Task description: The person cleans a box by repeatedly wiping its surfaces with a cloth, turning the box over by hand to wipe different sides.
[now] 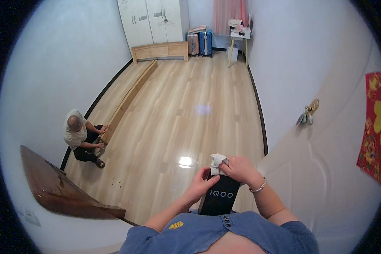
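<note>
Close in front of my body is a black box [218, 205] with pale lettering on its face. My left hand [198, 185] grips the box at its far left corner, thumb lying over the top face. In my right hand [242, 171] is a crumpled white tissue or cloth [217, 162], pinched against the far end of the box. A bracelet [260, 185] circles my right wrist. The underside of the box and the fingers beneath it are hidden.
A person [77, 131] squats at the left, hands on a long wooden rail [129, 97]. That rail runs to a wooden bed panel [160, 51] before a white wardrobe [154, 21]. Suitcases [205, 42] stand alongside. An open door [326, 152] fills the right.
</note>
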`<move>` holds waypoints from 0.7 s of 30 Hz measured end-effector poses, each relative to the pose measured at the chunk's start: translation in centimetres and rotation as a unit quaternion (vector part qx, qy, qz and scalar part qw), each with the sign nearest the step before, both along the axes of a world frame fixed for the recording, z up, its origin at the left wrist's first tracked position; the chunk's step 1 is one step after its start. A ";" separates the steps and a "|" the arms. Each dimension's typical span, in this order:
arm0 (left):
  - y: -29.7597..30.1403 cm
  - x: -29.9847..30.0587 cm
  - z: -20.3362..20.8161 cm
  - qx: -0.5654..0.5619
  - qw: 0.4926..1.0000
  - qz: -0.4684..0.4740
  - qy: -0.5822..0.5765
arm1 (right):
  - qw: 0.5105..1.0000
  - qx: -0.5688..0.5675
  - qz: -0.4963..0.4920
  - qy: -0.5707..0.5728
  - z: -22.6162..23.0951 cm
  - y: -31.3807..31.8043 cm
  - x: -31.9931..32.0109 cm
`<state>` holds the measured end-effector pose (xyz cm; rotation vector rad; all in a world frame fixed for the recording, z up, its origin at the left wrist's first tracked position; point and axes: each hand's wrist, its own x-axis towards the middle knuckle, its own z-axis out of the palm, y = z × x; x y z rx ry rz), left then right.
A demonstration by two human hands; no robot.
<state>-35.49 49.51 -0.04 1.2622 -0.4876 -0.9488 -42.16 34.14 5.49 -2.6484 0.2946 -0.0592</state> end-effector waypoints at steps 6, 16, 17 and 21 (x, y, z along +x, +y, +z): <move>-5.7 6.1 -0.4 0.009 1.000 -0.005 0.029 | 0.995 0.057 -0.075 -0.029 -1.8 -4.9 5.2; -15.9 15.9 -2.3 -0.020 0.993 0.112 0.033 | 0.866 0.374 -0.217 -0.251 -7.9 -12.5 14.1; -17.4 17.3 -2.2 -0.033 0.990 0.138 0.009 | 0.829 0.427 -0.202 -0.301 -8.1 -13.4 15.3; -23.3 21.4 -1.4 -0.075 0.972 0.211 0.066 | 0.864 0.426 -0.187 -0.195 -9.7 -17.0 17.7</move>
